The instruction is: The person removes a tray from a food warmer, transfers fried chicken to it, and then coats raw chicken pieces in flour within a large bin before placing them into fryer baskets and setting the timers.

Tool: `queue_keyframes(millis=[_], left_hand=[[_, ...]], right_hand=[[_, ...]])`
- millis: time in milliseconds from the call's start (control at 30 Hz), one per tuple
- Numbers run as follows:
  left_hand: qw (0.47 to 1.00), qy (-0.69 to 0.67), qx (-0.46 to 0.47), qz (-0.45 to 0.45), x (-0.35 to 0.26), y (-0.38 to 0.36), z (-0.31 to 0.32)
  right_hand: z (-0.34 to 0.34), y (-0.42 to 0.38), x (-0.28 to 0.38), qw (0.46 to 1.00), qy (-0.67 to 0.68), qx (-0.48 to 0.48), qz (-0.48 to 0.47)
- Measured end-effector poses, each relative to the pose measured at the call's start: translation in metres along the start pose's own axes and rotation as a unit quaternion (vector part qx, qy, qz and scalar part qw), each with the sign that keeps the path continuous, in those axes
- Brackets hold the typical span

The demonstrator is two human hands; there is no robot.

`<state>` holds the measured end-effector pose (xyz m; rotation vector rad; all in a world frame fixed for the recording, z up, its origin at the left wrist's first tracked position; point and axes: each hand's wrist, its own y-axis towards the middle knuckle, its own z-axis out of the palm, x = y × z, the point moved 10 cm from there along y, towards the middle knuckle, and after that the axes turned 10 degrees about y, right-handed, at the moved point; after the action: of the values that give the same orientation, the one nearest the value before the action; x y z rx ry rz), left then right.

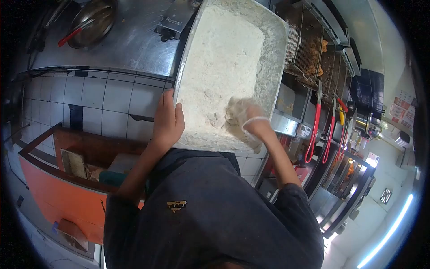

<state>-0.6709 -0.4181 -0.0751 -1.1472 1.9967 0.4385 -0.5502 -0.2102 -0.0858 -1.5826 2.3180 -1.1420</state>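
Observation:
A deep rectangular tray (273, 58) holds a thick bed of pale flour (215, 58), with lumps near its close end. My left hand (168, 120) grips the tray's left side, the thumb by the rim and the fingers along the outer wall. Over the flour at the near right corner is my right hand (254, 120), in a clear plastic glove dusted with flour. Motion smears its fingers, and I cannot tell what they hold. Flour-coated lumps (218, 119) lie just left of it.
A metal bowl (92, 22) with a red-handled tool sits on the steel counter (134, 49) at left. Wire fryer baskets (309, 45) with red handles (313, 134) stand at right, some holding fried pieces. An orange-sided cabinet (62, 193) is low on the left.

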Motion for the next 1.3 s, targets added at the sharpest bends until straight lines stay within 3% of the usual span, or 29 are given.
queue_keyframes(millis=[33, 100, 200, 300, 333, 467, 533, 633, 667, 767, 833, 900, 967, 1100, 1200, 1300], left_hand=[[1.0, 0.001, 0.0, -0.001, 0.0, 0.0, 0.0], [1.0, 0.003, -0.001, -0.003, -0.001, 0.0, -0.001], [1.0, -0.02, -0.006, 0.003, -0.003, 0.001, -0.003], [1.0, -0.011, -0.014, 0.005, -0.004, -0.001, -0.006], [1.0, -0.012, -0.013, 0.004, -0.004, 0.0, -0.006], [1.0, -0.011, -0.016, 0.009, -0.003, -0.001, -0.004], [1.0, -0.003, -0.02, 0.012, -0.003, -0.001, -0.004], [1.0, 0.005, -0.015, 0.006, -0.004, -0.001, -0.004], [1.0, -0.001, -0.008, 0.003, -0.003, -0.001, -0.003], [1.0, -0.002, -0.001, -0.005, -0.002, 0.0, -0.002], [1.0, 0.001, 0.0, -0.004, -0.002, 0.0, -0.003], [1.0, 0.001, -0.002, -0.003, -0.001, 0.0, -0.001], [1.0, 0.0, -0.001, -0.002, 0.001, -0.001, 0.0], [1.0, -0.012, 0.003, 0.0, -0.003, 0.0, -0.002], [1.0, -0.019, -0.007, 0.002, -0.003, -0.001, -0.004], [1.0, -0.025, -0.007, 0.007, -0.004, -0.001, -0.004]], right_hand=[[-0.001, 0.001, 0.0, 0.995, -0.09, 0.052, 0.001], [-0.004, 0.001, -0.01, 0.997, -0.03, 0.046, 0.059], [0.051, -0.001, -0.03, 0.998, -0.051, 0.032, 0.021], [0.057, -0.011, -0.011, 0.989, 0.126, -0.049, -0.057], [0.056, -0.013, -0.011, 0.977, 0.214, 0.015, -0.018], [0.064, -0.017, -0.03, 0.998, 0.036, -0.046, -0.021], [0.059, -0.018, -0.028, 0.991, 0.052, -0.117, -0.034], [0.056, -0.016, 0.009, 0.981, 0.171, -0.061, -0.061], [0.065, -0.012, -0.008, 0.907, 0.41, -0.079, -0.054], [0.035, -0.009, 0.002, 0.936, 0.337, -0.057, 0.086], [0.05, 0.01, 0.016, 0.986, 0.035, -0.134, -0.088], [0.059, 0.007, 0.045, 0.957, -0.112, -0.172, -0.205], [0.046, -0.002, 0.084, 0.941, -0.089, -0.183, -0.27], [0.049, 0.017, 0.072, 0.964, 0.207, -0.077, -0.144], [0.028, 0.024, 0.078, 0.973, 0.086, -0.169, -0.128], [0.061, 0.028, 0.096, 0.951, -0.02, -0.127, -0.282]])
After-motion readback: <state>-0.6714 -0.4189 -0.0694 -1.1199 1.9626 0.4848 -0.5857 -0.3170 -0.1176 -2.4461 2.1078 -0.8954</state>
